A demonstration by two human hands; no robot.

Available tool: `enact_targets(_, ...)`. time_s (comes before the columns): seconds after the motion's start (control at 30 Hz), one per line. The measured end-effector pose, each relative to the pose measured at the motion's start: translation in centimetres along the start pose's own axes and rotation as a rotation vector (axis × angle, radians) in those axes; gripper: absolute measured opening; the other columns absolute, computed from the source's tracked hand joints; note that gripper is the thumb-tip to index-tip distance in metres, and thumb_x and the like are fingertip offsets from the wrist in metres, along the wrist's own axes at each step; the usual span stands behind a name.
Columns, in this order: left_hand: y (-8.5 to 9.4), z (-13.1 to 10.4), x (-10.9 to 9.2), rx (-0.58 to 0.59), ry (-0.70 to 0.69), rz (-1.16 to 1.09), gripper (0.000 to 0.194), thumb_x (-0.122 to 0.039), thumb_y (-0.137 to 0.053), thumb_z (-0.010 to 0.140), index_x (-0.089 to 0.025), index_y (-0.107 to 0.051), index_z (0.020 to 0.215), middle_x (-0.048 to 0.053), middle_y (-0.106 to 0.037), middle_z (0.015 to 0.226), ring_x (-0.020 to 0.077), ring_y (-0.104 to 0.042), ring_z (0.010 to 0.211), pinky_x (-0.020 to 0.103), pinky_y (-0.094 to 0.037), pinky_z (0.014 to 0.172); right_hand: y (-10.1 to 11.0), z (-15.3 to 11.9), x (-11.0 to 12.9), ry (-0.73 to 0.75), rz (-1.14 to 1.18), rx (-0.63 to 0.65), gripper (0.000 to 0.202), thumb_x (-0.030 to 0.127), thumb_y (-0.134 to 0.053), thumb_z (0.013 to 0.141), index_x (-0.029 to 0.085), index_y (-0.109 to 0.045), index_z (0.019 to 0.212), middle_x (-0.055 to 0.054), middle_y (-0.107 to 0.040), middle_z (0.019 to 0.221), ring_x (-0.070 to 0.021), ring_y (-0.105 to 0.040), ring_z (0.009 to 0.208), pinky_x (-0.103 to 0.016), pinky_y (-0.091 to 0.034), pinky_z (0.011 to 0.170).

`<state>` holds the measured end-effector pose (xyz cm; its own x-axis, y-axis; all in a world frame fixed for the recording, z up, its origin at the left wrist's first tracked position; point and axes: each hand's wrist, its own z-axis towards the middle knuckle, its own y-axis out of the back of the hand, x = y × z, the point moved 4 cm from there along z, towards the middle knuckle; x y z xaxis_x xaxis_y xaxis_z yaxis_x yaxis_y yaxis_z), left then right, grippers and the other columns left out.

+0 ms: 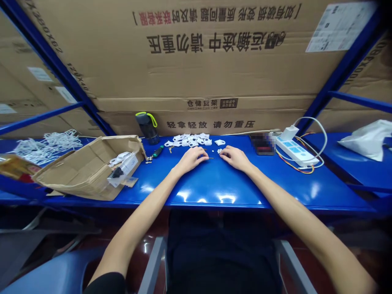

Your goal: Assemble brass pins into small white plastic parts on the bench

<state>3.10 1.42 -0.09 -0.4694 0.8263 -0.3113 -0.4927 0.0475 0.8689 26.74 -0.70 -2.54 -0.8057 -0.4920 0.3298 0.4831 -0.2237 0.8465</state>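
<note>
My left hand (193, 158) rests over the blue table (214, 183), its thumb and fingers closed on a thin brass-coloured pin (210, 158). To its right, my right hand (234, 158) has its fingertips pinched beside small white pieces (219, 151); what it holds, if anything, is too small to make out. Beyond my left hand lies a pile of white plastic parts (190, 141), with one separate white part (219, 142) to the right. A green screwdriver (158, 151) and small brass-coloured bits (148, 159) lie left of my left hand.
An open cardboard box (73, 171) holds white parts and a small bag. Behind it stands a dark bottle (147, 128). White strings (49, 146) lie at far left. A phone (262, 144), a power strip (295, 152) with cables, and a white bag (367, 140) are on the right.
</note>
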Motion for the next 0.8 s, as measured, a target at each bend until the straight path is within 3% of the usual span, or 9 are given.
enact_targets(0.13,-0.7,0.2,-0.3,-0.029,0.051,-0.090,0.027,-0.040,-0.054,0.107,-0.021,-0.073,0.106,0.006,-0.073,0.110,0.0221,-0.064,0.100,0.037,-0.049,0.093,0.1,-0.1,1.0,0.069,0.177,-0.041,0.025,0.036,-0.062,0.101,0.023,-0.075,0.119,-0.006,-0.074,0.104,-0.0183,-0.063,0.080,-0.030,-0.047,0.076)
enact_targets(0.3,-0.7,0.2,-0.5,-0.042,0.015,-0.077,0.024,-0.039,-0.054,0.107,-0.020,-0.070,0.108,0.006,-0.072,0.114,0.0213,-0.064,0.102,0.036,-0.047,0.094,0.0,-0.1,2.5,0.048,0.303,-0.059,0.034,0.052,-0.061,0.101,0.023,-0.080,0.101,-0.004,-0.078,0.095,-0.0182,-0.063,0.076,-0.031,-0.046,0.073)
enact_targets(0.57,-0.3,0.3,-1.1,-0.090,-0.010,-0.030,0.023,-0.038,-0.054,0.108,-0.021,-0.069,0.108,0.006,-0.073,0.112,0.0226,-0.065,0.104,0.037,-0.047,0.095,0.0,0.1,2.9,-0.071,0.454,-0.065,0.033,0.051,-0.065,0.096,0.022,-0.081,0.089,-0.003,-0.081,0.092,-0.0215,-0.070,0.081,-0.033,-0.050,0.079)
enact_targets(0.8,0.0,0.2,-1.0,-0.117,0.033,-0.060,0.025,-0.041,-0.058,0.106,-0.021,-0.069,0.114,0.006,-0.072,0.106,0.0201,-0.064,0.091,0.035,-0.050,0.088,-0.1,0.1,2.4,-0.128,0.560,-0.073,0.031,0.050,-0.070,0.091,0.022,-0.083,0.089,-0.004,-0.081,0.088,-0.0246,-0.073,0.084,-0.036,-0.054,0.080)
